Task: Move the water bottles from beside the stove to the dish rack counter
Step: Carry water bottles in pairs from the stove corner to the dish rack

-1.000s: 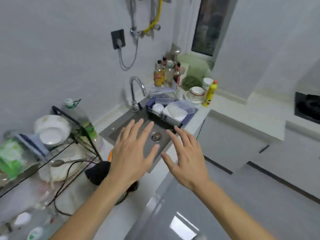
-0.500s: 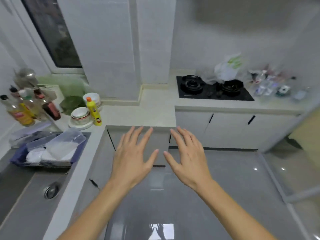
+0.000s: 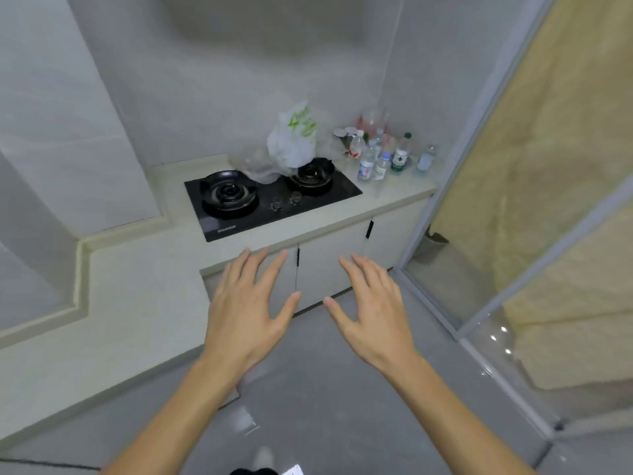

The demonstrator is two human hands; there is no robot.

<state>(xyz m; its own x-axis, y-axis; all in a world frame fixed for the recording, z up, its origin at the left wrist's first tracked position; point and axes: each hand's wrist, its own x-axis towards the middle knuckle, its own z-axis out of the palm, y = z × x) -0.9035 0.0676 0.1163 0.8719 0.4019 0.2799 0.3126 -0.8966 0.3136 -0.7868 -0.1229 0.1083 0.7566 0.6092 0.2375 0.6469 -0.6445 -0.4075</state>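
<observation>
The water bottles [image 3: 383,159] stand clustered on the worktop [image 3: 387,192] just right of the stove [image 3: 270,197], near the back wall. The view has swung off the sink and dish rack and now faces them squarely, so the fetching leg is beginning. The left hand [image 3: 246,310] and right hand [image 3: 373,310] hover over the floor, fingers spread, holding nothing, well apart from the bottles. Open floor lies ahead; a glass partition [image 3: 486,173] crowds the cluster's right side, and a white plastic bag [image 3: 293,142] sits on the stove.

Several clear bottles [image 3: 380,156] with white, blue and green caps stand upright, clustered at the counter's [image 3: 394,190] right end near its back edge, just beside the stove [image 3: 270,197]
</observation>
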